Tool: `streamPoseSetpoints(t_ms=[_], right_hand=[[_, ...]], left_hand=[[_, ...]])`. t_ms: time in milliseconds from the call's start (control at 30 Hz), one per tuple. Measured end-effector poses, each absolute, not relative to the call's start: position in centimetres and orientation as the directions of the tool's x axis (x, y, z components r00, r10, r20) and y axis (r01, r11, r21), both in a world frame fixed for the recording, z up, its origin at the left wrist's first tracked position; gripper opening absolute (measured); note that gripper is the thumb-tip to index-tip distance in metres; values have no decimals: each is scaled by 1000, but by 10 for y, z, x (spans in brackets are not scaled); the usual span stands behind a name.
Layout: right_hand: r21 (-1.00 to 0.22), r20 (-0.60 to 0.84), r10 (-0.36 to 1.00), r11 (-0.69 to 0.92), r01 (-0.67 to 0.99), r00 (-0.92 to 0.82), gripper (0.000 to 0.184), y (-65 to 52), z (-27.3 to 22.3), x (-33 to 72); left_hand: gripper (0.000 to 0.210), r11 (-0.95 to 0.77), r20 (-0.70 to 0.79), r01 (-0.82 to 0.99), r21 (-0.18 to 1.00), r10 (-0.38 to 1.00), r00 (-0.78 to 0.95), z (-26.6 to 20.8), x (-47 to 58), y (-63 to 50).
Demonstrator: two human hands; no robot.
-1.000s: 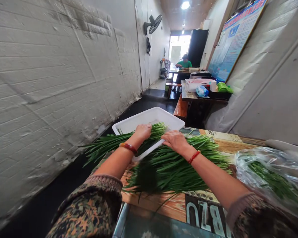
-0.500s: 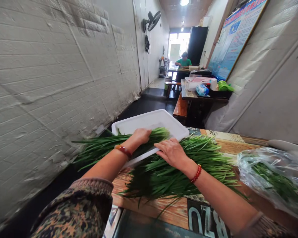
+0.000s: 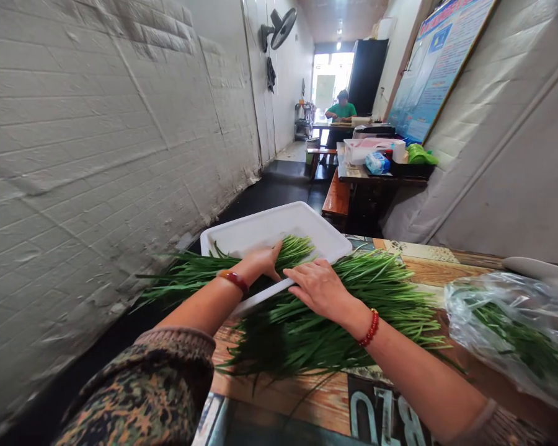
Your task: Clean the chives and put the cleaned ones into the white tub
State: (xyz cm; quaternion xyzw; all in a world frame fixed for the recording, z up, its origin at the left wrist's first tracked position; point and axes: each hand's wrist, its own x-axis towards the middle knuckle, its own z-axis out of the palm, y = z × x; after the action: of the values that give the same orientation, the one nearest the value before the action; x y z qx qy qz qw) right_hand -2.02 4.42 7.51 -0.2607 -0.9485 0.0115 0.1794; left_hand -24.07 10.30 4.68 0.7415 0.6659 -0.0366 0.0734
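Note:
A bunch of garlic chives (image 3: 296,249) lies across a white plastic tray (image 3: 331,240), its pale cut ends to the right and its green leaves hanging past the tray's left side. Over this bunch is my left hand (image 3: 259,260), open, with thumb and fingers spread apart. My right hand (image 3: 320,286) lies with fingers stretched out at the tray's near rim, above a larger pile of garlic chives (image 3: 390,296) on the table. Whether its fingertips press on the rim I cannot tell. The tray's near left part is hidden by my left arm.
A clear plastic bag with greens (image 3: 506,322) sits on the wood-patterned table (image 3: 325,396) at the right. Beyond are a bench (image 3: 337,195) and another table with a box and green items (image 3: 421,155). A person in green (image 3: 341,111) sits far back. A white wall (image 3: 121,136) runs along the left.
My left hand has loosened from the bunch, its fingers now spread where they were closed around it. The bunch has settled in the tray. My right hand has barely moved.

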Motion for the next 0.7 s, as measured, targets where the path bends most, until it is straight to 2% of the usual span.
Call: streamPoseSetpoints(t_ms=[100,233,300,400,533,700], right_hand=[[-136,331,497,866,481,-802,32,46,75,-20],[-115,340,492,868,483,-802,34,44,74,-19],[-103,341,488,869,484,-804,35,43,74,-19],[-99,342,482,872,479,-807,37,42,74,-19],[-105,345,480,874,475,-807,44,44,74,-20],[-143,348,467,883,446,-813,45,46,73,-19]], left_hand=[[91,-102,-206,994,-32,974,94,52,-242,103],[55,-86,-110,992,-87,991,77,70,-242,116],[47,-72,-22,991,-110,997,70,81,-243,126],[49,-60,93,989,-132,993,73,90,-246,137],[53,-79,156,982,-172,982,107,85,-256,138],[64,-53,281,992,-116,956,84,89,-273,133]])
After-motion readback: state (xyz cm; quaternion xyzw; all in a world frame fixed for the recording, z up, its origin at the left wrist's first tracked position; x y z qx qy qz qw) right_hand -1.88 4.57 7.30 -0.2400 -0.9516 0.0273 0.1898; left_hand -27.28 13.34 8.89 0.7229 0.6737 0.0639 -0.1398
